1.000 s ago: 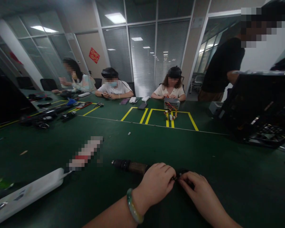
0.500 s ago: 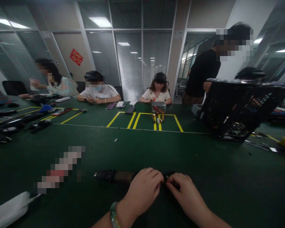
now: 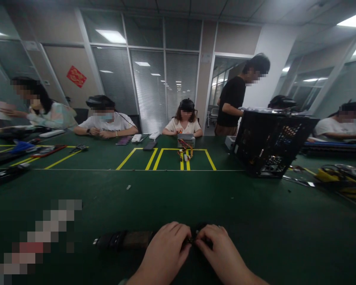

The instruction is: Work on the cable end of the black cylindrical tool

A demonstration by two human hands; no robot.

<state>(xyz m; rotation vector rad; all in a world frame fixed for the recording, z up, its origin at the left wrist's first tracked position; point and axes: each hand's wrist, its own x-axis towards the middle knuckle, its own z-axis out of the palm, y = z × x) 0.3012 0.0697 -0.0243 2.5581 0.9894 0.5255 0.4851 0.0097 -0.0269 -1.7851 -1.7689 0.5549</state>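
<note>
A dark cylindrical tool [image 3: 133, 240] with a brownish barrel and a small metal tip at its left end lies on the green tabletop [image 3: 166, 194]. Over its right part bends my left hand [image 3: 169, 249], thumb and fingertips pinched together. Facing it, my right hand [image 3: 218, 247] is also closed in a pinch, its fingertips close to the left ones. Something small and dark shows between the two pinches, too small to name. Both hands hide the tool's right part.
A black computer case [image 3: 273, 142] stands at the right. Across the table, a power supply [image 3: 186, 139] with coloured cables sits before a seated person [image 3: 185, 124]. Other people sit around, one stands. Tools and cables [image 3: 8, 172] lie at left; a pixelated strip is nearer.
The camera has turned up and to the right, so everything sits further left and lower. The white object at the lower left has left the view. Both hands keep their pinches.
</note>
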